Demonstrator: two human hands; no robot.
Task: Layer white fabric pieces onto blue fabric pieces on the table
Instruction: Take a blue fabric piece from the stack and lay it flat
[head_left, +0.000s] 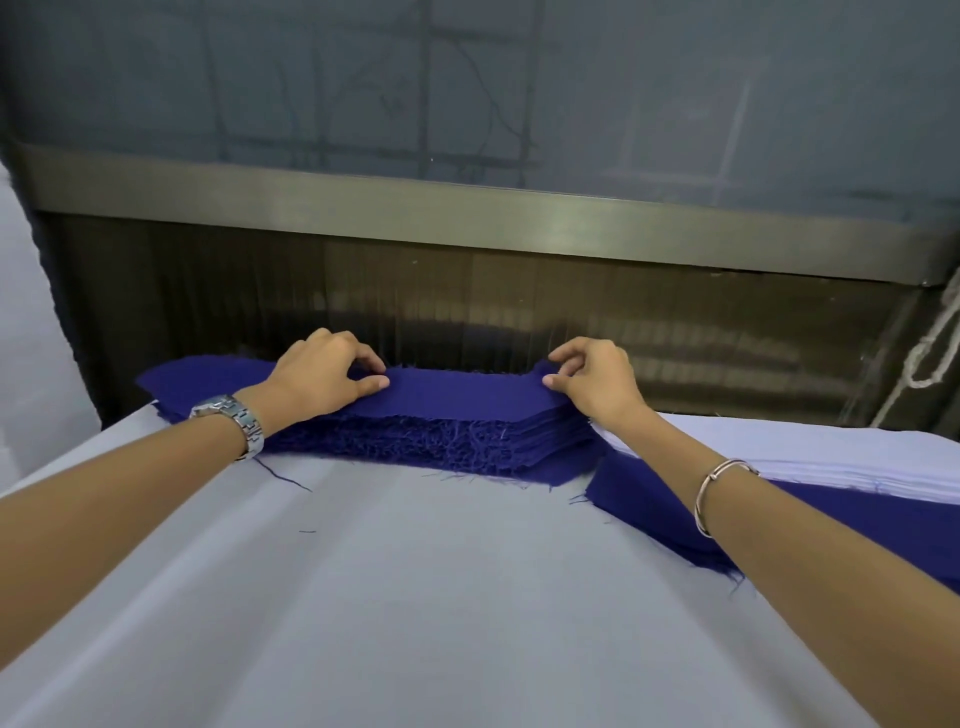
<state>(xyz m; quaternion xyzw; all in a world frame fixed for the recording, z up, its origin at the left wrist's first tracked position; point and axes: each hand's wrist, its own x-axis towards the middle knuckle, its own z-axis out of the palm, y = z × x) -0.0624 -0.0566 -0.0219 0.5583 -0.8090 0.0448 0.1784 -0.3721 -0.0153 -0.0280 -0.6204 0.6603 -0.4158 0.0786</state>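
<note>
Now white fabric (441, 597) spreads wide nearest us; beyond it the blue stack (441, 444) lies with its long axis running left-right. We pinch its top piece (460, 389) at either end, left hand (322, 374) and right hand (600, 382) equally far.

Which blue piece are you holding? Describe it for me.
At the far edge of the white-covered table sits a thick stack of blue pieces. It is the top piece, pinched at both ends by the left hand and right hand; the blue fabric to the right lies ungripped.
</note>
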